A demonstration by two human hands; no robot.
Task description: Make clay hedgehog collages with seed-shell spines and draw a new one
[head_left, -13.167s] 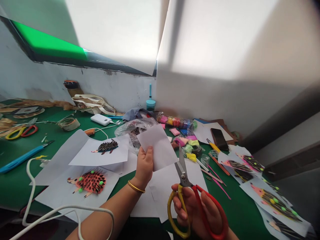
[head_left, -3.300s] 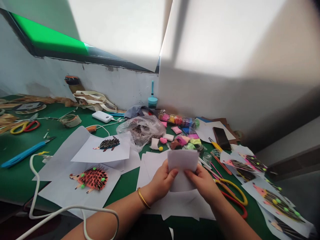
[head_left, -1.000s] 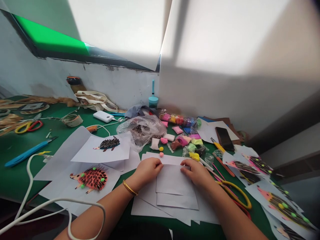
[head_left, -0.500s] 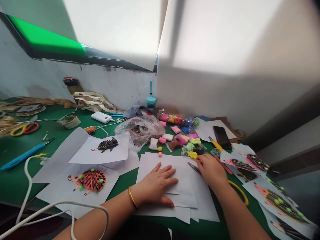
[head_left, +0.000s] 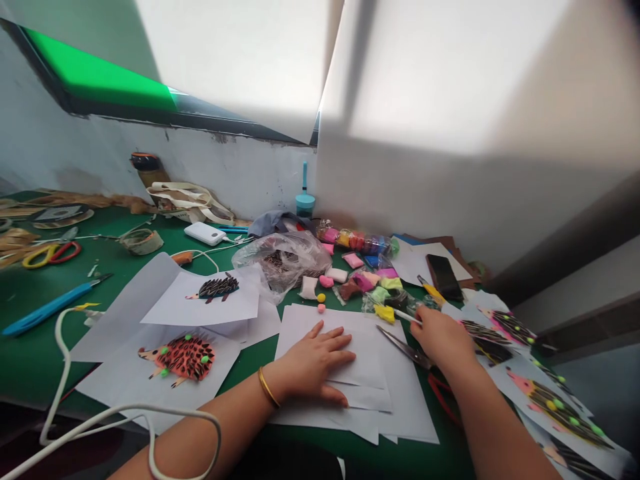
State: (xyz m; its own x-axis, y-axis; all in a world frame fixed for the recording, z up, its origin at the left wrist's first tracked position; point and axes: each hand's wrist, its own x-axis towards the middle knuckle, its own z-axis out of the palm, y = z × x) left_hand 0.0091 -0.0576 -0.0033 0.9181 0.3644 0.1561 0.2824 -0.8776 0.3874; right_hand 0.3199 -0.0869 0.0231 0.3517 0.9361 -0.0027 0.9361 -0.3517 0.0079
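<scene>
My left hand (head_left: 317,365) lies flat, fingers spread, on a stack of white paper sheets (head_left: 360,419). My right hand (head_left: 445,339) is closed around one end of a thin, pale, pen-like stick (head_left: 409,317), which points left toward a lump of yellow clay (head_left: 384,314). Below that hand, scissors (head_left: 404,347) rest with their blades over the sheets; the right forearm partly covers their handles. A small yellow ball (head_left: 321,298) and a pink ball (head_left: 321,309) sit just beyond the paper's far edge.
Hedgehog pictures lie at left, including a red hedgehog (head_left: 185,358), with more at right (head_left: 560,407). Behind the stack are several clay packets (head_left: 353,260) and a clear plastic bag (head_left: 250,257). A phone (head_left: 444,277), blue cutter (head_left: 53,310) and white cable (head_left: 61,353) are around.
My right hand has moved slightly right and now holds the pen-like stick. More of the scissors shows beneath it. My left hand stays on the sheets.
</scene>
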